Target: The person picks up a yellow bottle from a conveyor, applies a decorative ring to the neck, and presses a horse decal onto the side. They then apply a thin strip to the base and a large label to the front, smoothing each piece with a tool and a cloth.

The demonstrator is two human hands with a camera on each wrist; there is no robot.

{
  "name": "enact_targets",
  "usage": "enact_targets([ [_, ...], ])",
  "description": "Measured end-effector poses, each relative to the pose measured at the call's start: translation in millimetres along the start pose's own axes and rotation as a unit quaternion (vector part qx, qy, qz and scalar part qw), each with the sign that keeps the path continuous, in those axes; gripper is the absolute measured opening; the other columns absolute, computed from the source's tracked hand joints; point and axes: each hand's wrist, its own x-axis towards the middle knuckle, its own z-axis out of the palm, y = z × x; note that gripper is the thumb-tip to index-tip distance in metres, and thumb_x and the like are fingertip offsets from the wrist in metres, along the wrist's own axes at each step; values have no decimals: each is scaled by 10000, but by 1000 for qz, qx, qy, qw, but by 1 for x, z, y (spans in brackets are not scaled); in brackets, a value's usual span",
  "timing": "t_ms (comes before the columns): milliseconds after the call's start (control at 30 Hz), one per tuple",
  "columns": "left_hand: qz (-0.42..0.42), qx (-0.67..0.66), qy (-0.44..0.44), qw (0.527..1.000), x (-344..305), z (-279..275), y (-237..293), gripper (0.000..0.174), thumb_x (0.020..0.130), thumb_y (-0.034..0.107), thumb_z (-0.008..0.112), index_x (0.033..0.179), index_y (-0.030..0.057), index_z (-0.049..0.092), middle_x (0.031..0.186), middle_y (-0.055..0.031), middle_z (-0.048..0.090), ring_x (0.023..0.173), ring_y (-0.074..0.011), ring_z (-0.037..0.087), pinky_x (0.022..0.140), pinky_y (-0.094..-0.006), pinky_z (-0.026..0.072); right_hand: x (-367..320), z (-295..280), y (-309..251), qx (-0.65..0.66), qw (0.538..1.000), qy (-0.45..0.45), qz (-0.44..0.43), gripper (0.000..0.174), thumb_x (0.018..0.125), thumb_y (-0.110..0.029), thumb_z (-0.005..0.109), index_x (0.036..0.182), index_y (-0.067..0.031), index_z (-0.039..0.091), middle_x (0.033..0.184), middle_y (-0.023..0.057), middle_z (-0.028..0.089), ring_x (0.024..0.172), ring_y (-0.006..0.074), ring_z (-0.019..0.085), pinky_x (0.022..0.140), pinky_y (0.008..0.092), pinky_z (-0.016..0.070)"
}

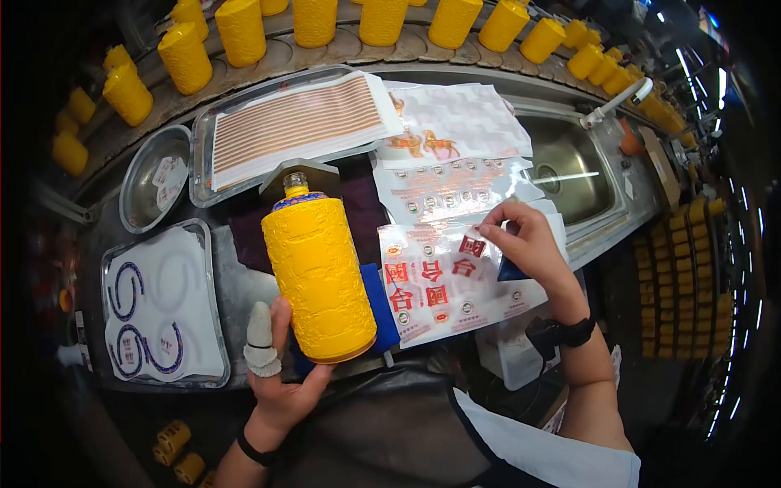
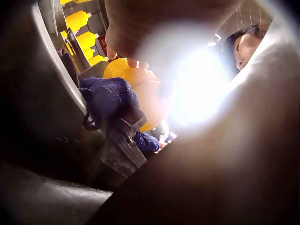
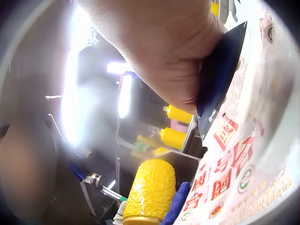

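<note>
A yellow embossed bottle (image 1: 321,276) with a clear neck leans on a dark rest, its base toward the person. My left hand (image 1: 281,390) grips its lower end, with white wrapping on one finger; the bottle (image 2: 126,72) shows beyond the fingers in the left wrist view. My right hand (image 1: 529,244) is over a sheet of red characters (image 1: 435,301), thumb and forefinger together beside a red character (image 1: 473,246). Under that palm it holds a dark blue flat scraper (image 3: 222,70), its edge near the sheet. Whether the fingertips also pinch a decal, I cannot tell.
Trays with a striped sheet (image 1: 301,122) and blue curved decals (image 1: 130,350) stand behind and left, near a metal bowl (image 1: 134,195). More sheets (image 1: 455,122) lie before the sink (image 1: 561,183). Yellow bottles (image 1: 185,61) line the curved conveyor. A blue cloth (image 1: 380,305) lies beside the held bottle.
</note>
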Motion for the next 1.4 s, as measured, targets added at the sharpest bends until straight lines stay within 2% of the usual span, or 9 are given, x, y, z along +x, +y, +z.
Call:
enact_targets([
  [400,-21,-22,21,999,-4,6,1,839,720,89,770,1438,-87,373,1453,-239,458,1364,-353,441,1141,-425,317,92,-135,186,114,970,175,122,195,839,-180,748,842,5,687,778,11,669,692,69,565,652,214,436],
  [500,-39,-42,21,998,-5,6,2,836,721,85,767,1438,-87,373,1457,-242,452,1376,-350,426,1146,-422,306,105,-145,234,24,961,182,205,188,773,-184,807,767,-35,692,667,2,629,569,69,512,522,252,402],
  [633,-52,-20,-2,998,-6,1,5,854,719,96,773,1446,-82,362,1475,-239,430,1396,-345,397,1156,-417,287,121,-149,315,-133,942,187,244,175,715,-159,784,732,-9,696,642,30,635,539,116,557,514,289,418],
  [667,-57,-17,-3,998,-6,1,6,866,717,103,780,1450,-81,356,1480,-238,424,1400,-344,390,1157,-415,283,125,-155,329,-159,933,156,282,357,626,-292,844,816,-12,731,772,138,723,723,261,706,695,362,542],
  [767,-56,-26,-1,998,-6,0,6,927,709,131,809,1467,-76,319,1507,-236,383,1409,-351,372,1157,-416,278,124,-153,331,-119,937,212,250,342,645,-306,832,812,-23,737,745,130,715,682,239,687,658,358,530],
  [900,-47,65,-34,996,9,-15,18,1041,686,173,861,1492,-70,249,1533,-253,319,1413,-367,355,1150,-425,285,105,-147,226,-147,948,264,102,256,769,-282,751,792,-29,720,669,63,668,588,159,608,570,330,461],
  [967,-35,-21,-14,999,14,-10,13,1101,666,197,888,1497,-70,218,1528,-271,303,1413,-377,341,1142,-433,295,97,-141,184,-149,954,259,-11,240,816,-242,714,807,-3,702,665,53,652,586,120,571,567,304,444],
  [1067,-29,-19,-27,999,18,-3,9,1183,664,201,892,1520,-64,119,1558,-271,248,1446,-372,288,1176,-429,240,65,-99,61,-141,961,236,-23,199,844,-189,701,828,9,689,688,13,621,588,58,478,547,250,384],
  [1400,4,-83,-13,996,20,4,-3,1077,695,207,882,1491,-80,215,1499,-279,340,1385,-385,391,1132,-423,331,-7,-16,-143,60,984,-7,-165,91,799,-95,764,810,-27,706,704,-41,587,576,9,368,510,209,259],
])
